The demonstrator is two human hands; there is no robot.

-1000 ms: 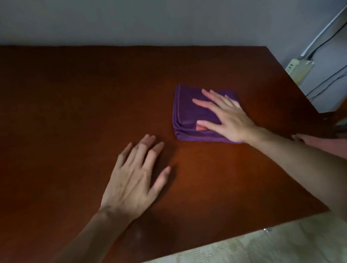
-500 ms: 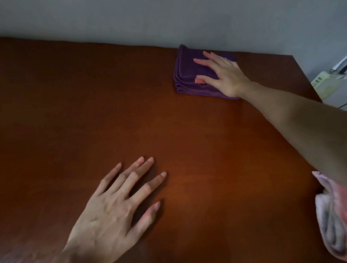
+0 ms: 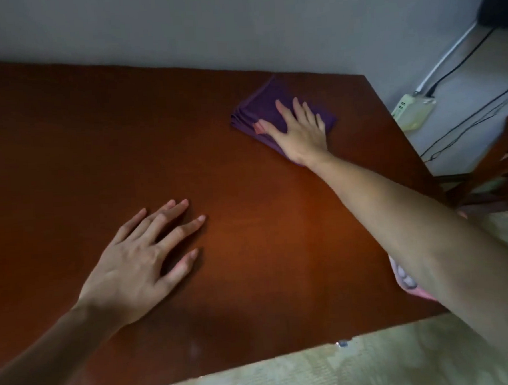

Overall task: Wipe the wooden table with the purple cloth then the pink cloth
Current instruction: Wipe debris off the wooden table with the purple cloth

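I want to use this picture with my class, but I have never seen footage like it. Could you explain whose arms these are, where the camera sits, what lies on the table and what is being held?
There is no machine here: a person wears a wide-angle camera on the head, so you look down along their own two bare arms. The brown wooden table stands against a grey wall. The right hand lies with straight fingers on a folded purple cloth near the far right corner, pressing it to the wood for wiping; nothing is gripped. The left hand rests flat on the bare table. A pink cloth peeks out beneath the right forearm at the table's right edge. Beside the table, a pale power strip with cables lies against the wall.
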